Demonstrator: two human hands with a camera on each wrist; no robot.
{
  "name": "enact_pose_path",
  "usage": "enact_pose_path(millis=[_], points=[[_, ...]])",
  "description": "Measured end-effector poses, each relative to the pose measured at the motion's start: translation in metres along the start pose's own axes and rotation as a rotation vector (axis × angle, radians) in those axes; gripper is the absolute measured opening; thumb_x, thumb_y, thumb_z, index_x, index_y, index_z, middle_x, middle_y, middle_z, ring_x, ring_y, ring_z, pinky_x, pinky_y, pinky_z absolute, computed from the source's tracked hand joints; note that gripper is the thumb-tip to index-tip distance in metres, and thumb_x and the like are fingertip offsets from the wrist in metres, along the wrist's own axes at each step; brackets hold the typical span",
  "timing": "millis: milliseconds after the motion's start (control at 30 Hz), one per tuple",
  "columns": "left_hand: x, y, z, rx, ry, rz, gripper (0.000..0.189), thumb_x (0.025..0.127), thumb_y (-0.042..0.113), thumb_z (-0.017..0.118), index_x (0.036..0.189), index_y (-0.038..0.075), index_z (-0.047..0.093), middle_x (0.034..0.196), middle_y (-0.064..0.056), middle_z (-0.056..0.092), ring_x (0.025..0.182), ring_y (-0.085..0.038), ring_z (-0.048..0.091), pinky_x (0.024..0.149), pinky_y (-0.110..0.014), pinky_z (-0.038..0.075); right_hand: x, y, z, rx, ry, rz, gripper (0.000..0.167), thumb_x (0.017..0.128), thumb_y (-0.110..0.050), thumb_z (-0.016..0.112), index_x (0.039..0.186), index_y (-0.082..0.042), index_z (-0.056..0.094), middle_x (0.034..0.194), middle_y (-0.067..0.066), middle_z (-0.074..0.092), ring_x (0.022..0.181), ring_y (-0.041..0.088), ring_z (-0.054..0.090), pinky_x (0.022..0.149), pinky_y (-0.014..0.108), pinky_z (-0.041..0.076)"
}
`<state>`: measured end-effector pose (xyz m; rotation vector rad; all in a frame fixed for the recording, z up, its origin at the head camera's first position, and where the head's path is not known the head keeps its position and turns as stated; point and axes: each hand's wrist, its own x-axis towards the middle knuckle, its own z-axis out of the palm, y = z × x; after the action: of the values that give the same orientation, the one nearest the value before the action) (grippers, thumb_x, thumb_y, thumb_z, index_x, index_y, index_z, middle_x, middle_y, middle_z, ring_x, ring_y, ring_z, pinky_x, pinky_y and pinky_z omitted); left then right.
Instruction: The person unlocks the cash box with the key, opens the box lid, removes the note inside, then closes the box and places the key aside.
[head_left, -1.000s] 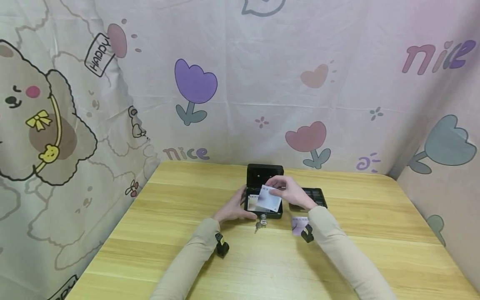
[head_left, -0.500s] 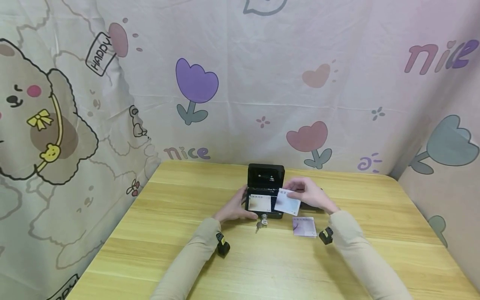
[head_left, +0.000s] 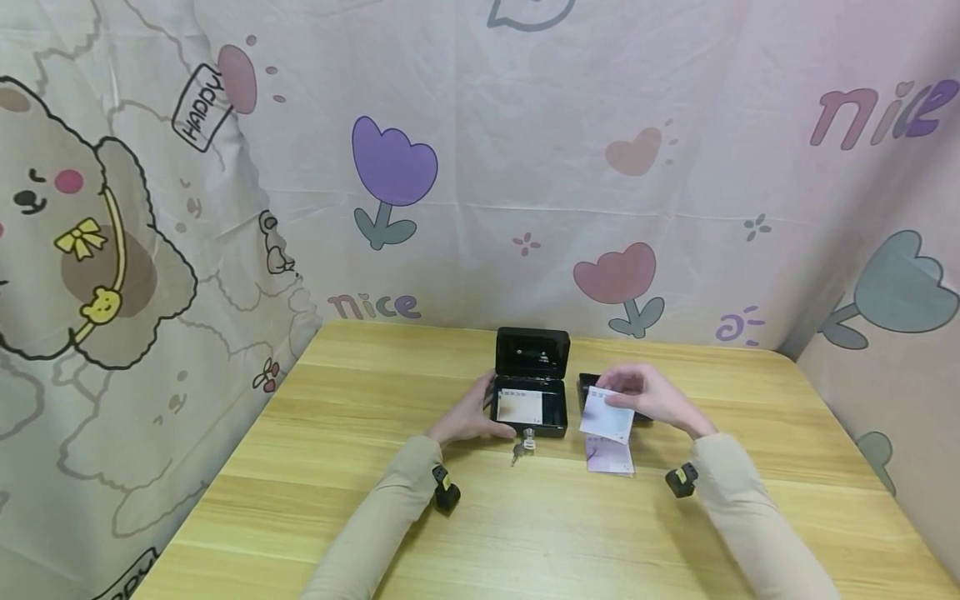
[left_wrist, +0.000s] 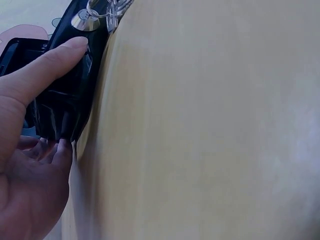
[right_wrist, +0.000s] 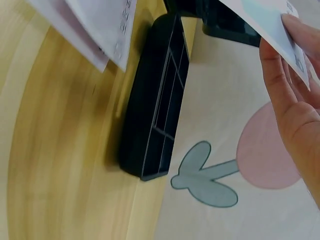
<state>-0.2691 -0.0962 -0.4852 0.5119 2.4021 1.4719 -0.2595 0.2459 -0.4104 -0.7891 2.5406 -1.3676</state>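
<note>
Paper note, pale blue (head_left: 606,419), is pinched between the thumb and fingertips of the right hand (head_left: 652,396); it hangs slanted, its lower edge overlapping a purple note (head_left: 611,460) just below that hand. Contact between the two: cannot tell. Single sheet or thin stack: not resolvable.

Handling (judged): very light, flexible, smooth-faced; likely to bend or flutter, and leaves could slide over one another. Creasing or tearing seems the likelier damage. Best hold: the top border, thumb on the printed face, fingers flat behind, close to the present pinch; light pressure should do.

Left hand (head_left: 471,415) grips the near-left corner of the black box (head_left: 553,432), thumb along the front wall beside the lock, fingers round the side. Box looks rigid and probably heavier than the paper; that corner gives a sound bracing hold. Lid (head_left: 532,354) stands raised beyond the left hand. Just right of that hand, inside the box, lies a beige note (head_left: 519,407); keys (head_left: 517,451) hang on the near side, by the thumb tip.

Edges: black tray (right_wrist: 137,100), hard-rimmed and divided, sits just behind the right hand; box wall to that hand's left. Either could catch a paper corner. Room: wooden table (head_left: 555,533) stretches wide to the right hand's right and towards the person.
</note>
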Motion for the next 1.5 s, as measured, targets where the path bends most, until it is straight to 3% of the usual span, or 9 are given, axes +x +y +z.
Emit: enact_pose_path(millis=[500, 900, 1500], points=[[-0.001, 0.002, 0.002, -0.018, -0.002, 0.004, 0.124, 0.073, 0.013, 0.090, 0.161, 0.000, 0.002, 0.168, -0.024, 0.007, 0.153, -0.042, 0.024, 0.128, -0.049, 0.025, -0.028, 0.021, -0.021, -0.017, -0.031, 0.007, 0.025, 0.088, -0.002, 0.071, 0.111, 0.006, 0.069, 0.101, 0.020, 0.072, 0.087, 0.000, 0.067, 0.081, 0.017, 0.058], [0.000, -0.001, 0.002, -0.039, 0.003, 0.029, 0.123, 0.073, 0.009, 0.089, 0.160, -0.004, 0.003, 0.167, -0.028, 0.009, 0.151, -0.046, 0.025, 0.127, -0.051, 0.026, -0.043, 0.039, -0.034, -0.024, -0.049, 0.081, 0.025, 0.090, -0.003, 0.069, 0.114, 0.005, 0.068, 0.111, 0.022, 0.071, 0.093, -0.004, 0.065, 0.087, 0.015, 0.055], [0.000, 0.001, 0.000, -0.019, 0.008, 0.014, 0.123, 0.074, 0.011, 0.089, 0.160, -0.001, 0.003, 0.168, -0.025, 0.009, 0.152, -0.044, 0.025, 0.127, -0.050, 0.026, -0.054, 0.056, -0.037, 0.013, -0.136, 0.150, 0.026, 0.087, -0.004, 0.070, 0.112, 0.006, 0.067, 0.105, 0.022, 0.071, 0.087, 0.005, 0.066, 0.077, 0.021, 0.056]])
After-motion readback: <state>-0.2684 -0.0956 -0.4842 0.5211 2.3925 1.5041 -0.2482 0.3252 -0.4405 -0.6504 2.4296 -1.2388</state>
